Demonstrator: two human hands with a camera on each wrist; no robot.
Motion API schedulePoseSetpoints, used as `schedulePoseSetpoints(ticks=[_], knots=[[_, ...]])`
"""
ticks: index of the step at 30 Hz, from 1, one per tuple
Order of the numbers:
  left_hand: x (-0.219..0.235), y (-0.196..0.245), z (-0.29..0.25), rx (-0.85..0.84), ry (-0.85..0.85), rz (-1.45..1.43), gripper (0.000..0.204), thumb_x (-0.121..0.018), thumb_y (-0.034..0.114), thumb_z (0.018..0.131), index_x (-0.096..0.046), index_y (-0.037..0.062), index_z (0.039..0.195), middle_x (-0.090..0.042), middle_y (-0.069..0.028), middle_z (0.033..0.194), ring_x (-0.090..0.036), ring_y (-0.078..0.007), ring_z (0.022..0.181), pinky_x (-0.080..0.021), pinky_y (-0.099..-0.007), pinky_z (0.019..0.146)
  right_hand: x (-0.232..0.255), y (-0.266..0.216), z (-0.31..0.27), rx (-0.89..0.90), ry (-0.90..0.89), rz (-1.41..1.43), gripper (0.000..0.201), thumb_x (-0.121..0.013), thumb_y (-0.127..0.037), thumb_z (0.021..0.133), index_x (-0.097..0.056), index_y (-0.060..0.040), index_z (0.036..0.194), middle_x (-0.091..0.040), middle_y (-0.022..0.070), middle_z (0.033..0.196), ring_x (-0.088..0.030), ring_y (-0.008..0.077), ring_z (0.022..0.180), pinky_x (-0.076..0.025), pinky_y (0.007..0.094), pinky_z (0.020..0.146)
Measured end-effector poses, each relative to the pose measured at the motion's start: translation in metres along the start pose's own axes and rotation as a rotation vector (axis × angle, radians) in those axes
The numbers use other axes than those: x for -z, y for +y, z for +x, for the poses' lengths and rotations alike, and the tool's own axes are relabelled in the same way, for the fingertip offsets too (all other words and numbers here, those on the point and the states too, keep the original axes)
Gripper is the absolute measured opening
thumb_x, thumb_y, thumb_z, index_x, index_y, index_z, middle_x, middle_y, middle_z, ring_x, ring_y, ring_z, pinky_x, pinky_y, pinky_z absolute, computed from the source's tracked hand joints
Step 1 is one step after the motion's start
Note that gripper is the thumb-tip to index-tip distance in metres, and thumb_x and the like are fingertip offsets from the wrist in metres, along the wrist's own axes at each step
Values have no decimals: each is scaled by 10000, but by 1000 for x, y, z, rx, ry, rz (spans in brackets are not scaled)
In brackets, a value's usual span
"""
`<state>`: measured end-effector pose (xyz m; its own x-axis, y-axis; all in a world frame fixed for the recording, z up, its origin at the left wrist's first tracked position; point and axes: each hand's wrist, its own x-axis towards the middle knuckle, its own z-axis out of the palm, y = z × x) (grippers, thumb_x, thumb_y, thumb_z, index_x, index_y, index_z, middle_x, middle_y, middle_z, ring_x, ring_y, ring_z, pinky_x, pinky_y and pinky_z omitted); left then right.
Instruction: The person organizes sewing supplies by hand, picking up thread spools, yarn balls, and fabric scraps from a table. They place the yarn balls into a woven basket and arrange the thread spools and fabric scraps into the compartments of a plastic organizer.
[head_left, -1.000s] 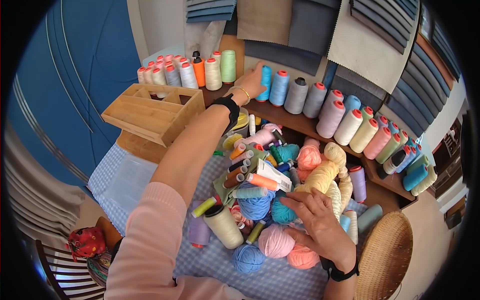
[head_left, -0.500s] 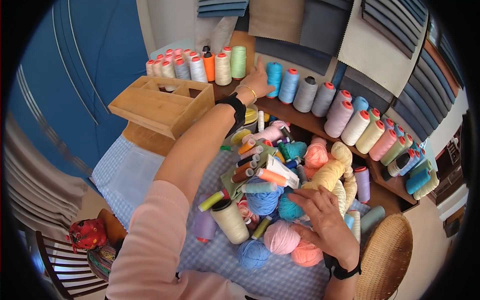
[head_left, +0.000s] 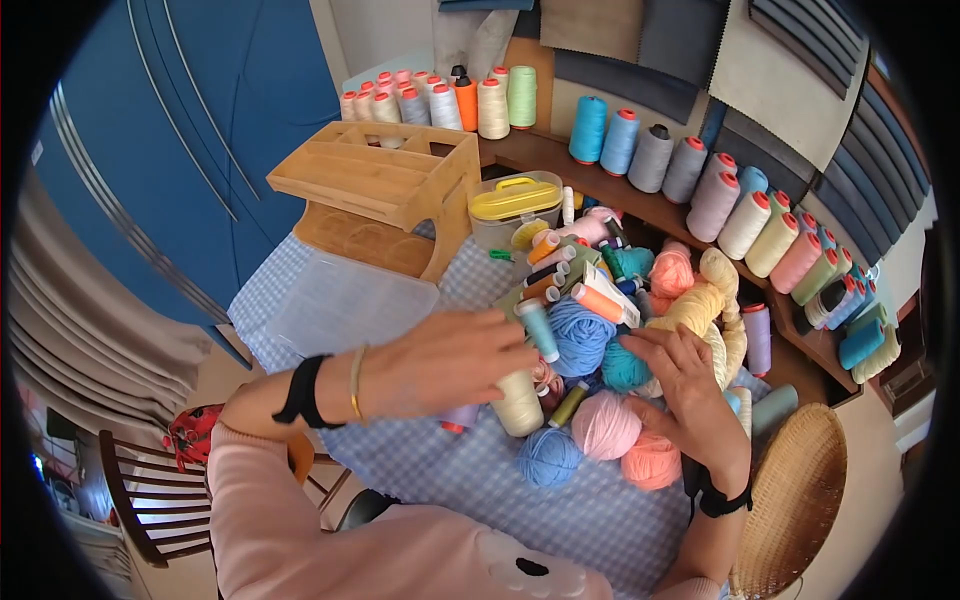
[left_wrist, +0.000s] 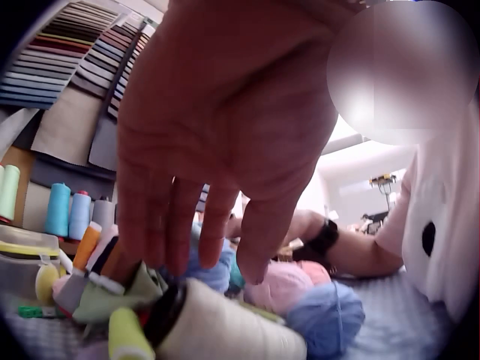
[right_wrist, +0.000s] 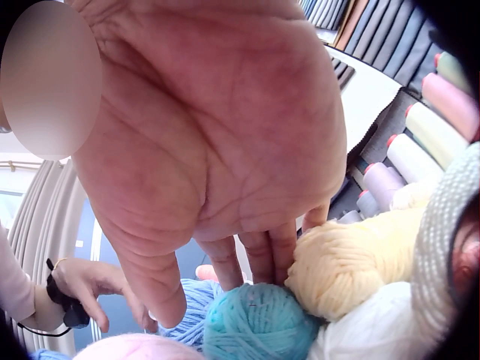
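Note:
My left hand (head_left: 450,360) is over the left side of the yarn pile, fingers extended. Its fingertips are right by a pale blue thread spool (head_left: 538,330) and above a cream thread cone (head_left: 518,405). In the left wrist view, the fingers point down, and the cream cone (left_wrist: 225,330) and a lime-green spool (left_wrist: 129,334) lie below them. My right hand (head_left: 690,390) rests on the yarn with fingers loosely spread. Under it are a teal ball (right_wrist: 259,322), a yellow skein (right_wrist: 352,262), a pink ball (head_left: 606,425) and a coral ball (head_left: 650,460).
A wooden organizer (head_left: 375,180) stands at the back left, with a clear plastic lid (head_left: 350,300) before it. Behind the pile is a yellow-lidded box (head_left: 515,200). Thread cones (head_left: 650,158) line the shelf (head_left: 560,165). A woven basket (head_left: 795,500) is at right.
My left hand has come back from the bright blue cone on the shelf to the pile. The pale blue spool has turned from lying across to more upright. My right hand stays on the yarn.

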<state>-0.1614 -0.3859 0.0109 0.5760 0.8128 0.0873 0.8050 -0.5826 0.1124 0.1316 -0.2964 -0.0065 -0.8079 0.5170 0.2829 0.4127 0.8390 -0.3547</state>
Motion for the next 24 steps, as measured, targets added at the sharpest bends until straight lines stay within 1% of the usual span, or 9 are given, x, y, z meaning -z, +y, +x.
schedulePoseSetpoints(ticks=[2, 4, 8, 10, 13, 17, 22, 23, 24], knots=[[-14, 10, -8, -28, -1, 47, 376, -699, 225, 808, -576, 113, 1145, -558, -62, 1021, -581, -265, 1033, -512, -374, 802, -1, 0, -1, -1, 2, -2, 609, -752, -138, 773, -537, -65, 1338, -546, 136, 1305, -498, 339, 1244, -292, 481, 1134], [-22, 16, -11, -67, 41, 224, 383, -674, 184, 783, -569, 103, 1143, -568, -57, 1083, -554, -245, 1091, -485, -366, 881, 0, 1, -1, 1, 9, -10, 606, -751, -143, 777, -536, -66, 1338, -546, 136, 1304, -498, 339, 1247, -292, 481, 1135], [-41, 14, -3, -194, 115, 251, 366, -637, 145, 790, -592, 78, 1147, -580, -57, 1153, -556, -220, 1058, -454, -348, 891, 0, 1, -2, 5, 4, -27, 598, -746, -160, 796, -530, -69, 1346, -544, 135, 1305, -496, 336, 1256, -283, 482, 1148], [-55, 11, 2, -229, 124, 349, 341, -618, 121, 795, -564, 82, 1130, -573, -63, 1167, -530, -217, 1105, -430, -366, 976, -1, 2, -2, -1, 2, -19, 595, -743, -166, 802, -528, -70, 1348, -542, 135, 1307, -495, 335, 1258, -279, 482, 1152], [-60, 12, 8, -241, 47, 399, 317, -600, 114, 806, -561, 82, 1119, -573, -60, 1158, -528, -216, 1120, -432, -373, 971, -1, 4, -3, 5, 5, -16, 594, -740, -176, 807, -524, -68, 1349, -537, 135, 1313, -494, 334, 1257, -276, 481, 1157], [-54, 8, 8, -261, -3, 381, 380, -666, 130, 759, -561, 87, 1122, -572, -64, 1150, -531, -219, 1124, -431, -393, 978, 0, 3, -2, 14, -5, -22, 596, -736, -181, 810, -519, -63, 1352, -535, 136, 1309, -495, 334, 1254, -278, 484, 1156], [-31, -3, 2, -280, -32, 152, 626, -815, 193, 627, -570, 108, 1196, -564, -73, 1263, -520, -242, 1215, -398, -426, 1051, 0, 3, -2, 8, -9, -21, 597, -735, -178, 809, -519, -58, 1353, -534, 136, 1303, -496, 332, 1253, -278, 485, 1156], [-26, -6, 0, -279, -33, 151, 626, -815, 193, 627, -570, 108, 1196, -564, -73, 1263, -520, -242, 1215, -398, -426, 1051, -1, 3, -2, 7, -7, -18, 596, -735, -175, 807, -521, -58, 1351, -534, 136, 1303, -496, 332, 1253, -278, 485, 1156], [-20, -10, -2, -236, -46, 2, 631, -818, 196, 656, -564, 110, 1228, -569, -72, 1288, -531, -252, 1219, -401, -425, 1059, -1, 3, -2, 6, -5, -14, 594, -735, -172, 806, -524, -57, 1349, -534, 137, 1303, -497, 331, 1252, -278, 485, 1157]])
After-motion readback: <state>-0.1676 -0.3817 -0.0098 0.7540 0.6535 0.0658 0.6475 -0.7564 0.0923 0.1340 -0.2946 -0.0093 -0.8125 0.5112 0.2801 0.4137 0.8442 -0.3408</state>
